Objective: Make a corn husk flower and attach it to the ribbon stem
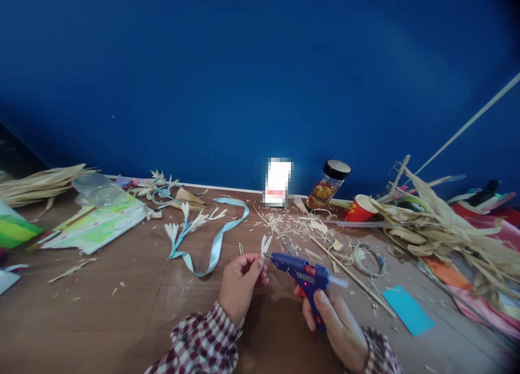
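My right hand is wrapped round the handle of a blue hot glue gun, a clear glue stick poking out of its back. The gun's nozzle points left and meets a small white husk flower, as far as I can see. Between its fingertips my left hand pinches that flower by its base, which the fingers hide. Further left lies a spray of white husk flowers on blue-wrapped stems, with a light blue ribbon trailing from it in a loop.
Behind my hands are scattered husk trimmings, a lit phone-like screen, a black-lidded jar and a red paper cup. Dried husks pile up at right, near a blue card. A painted sheet lies at left.
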A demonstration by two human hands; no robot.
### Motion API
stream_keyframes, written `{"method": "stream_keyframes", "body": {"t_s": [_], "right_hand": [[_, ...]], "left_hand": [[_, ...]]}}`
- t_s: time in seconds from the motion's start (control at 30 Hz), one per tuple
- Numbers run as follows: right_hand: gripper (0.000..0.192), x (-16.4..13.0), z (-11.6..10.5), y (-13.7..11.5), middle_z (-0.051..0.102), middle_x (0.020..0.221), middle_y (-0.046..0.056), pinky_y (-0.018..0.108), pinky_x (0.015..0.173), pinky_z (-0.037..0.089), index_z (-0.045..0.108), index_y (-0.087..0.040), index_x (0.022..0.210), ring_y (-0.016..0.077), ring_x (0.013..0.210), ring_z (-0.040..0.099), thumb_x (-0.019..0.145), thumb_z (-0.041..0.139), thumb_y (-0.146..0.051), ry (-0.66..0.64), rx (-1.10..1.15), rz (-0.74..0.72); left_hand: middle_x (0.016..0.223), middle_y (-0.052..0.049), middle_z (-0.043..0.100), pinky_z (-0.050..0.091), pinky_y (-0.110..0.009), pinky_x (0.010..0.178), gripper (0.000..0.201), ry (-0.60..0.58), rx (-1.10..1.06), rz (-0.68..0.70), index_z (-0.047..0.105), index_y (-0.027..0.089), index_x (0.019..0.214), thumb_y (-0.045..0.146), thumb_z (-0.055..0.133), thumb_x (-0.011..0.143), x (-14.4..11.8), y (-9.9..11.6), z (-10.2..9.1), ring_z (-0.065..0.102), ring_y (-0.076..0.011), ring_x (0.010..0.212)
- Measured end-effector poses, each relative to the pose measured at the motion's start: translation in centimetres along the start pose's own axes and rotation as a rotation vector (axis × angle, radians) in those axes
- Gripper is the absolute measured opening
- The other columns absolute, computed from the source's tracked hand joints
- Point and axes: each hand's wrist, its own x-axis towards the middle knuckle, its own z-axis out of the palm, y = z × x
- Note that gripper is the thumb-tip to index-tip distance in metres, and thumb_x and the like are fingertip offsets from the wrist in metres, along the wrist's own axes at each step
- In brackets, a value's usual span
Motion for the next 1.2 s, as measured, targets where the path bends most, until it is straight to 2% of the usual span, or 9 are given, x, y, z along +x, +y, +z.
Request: {"method": "stream_keyframes", "body": {"t_s": [0.73,1.2], "right_hand": [[0.040,0.36,-0.47,-0.30,0.053,0.052,0.000,0.027,0.052,0.032,0.054,-0.016,0.082,0.0141,0.050,0.046,0.088,0.029,-0.047,-0.106,0.009,0.038],[0.040,0.38,-0.48,-0.27,0.053,0.052,0.001,0.027,0.053,0.033,0.053,-0.015,0.082,0.0134,0.050,0.046,0.089,0.026,-0.045,-0.104,0.000,0.025]], "left_hand": [[0.058,0.001,0.059,0.045,-0.020,0.048,0.021,-0.011,0.003,0.023,0.062,0.013,0.070,0.033,0.066,0.063,0.05,-0.13,-0.10,0.052,-0.0093,0.051],[0.059,0.001,0.059,0.046,-0.020,0.049,0.021,-0.009,0.013,0.015,0.062,0.013,0.072,0.033,0.065,0.065,-0.01,-0.17,-0.02,0.052,-0.0086,0.051]]}}
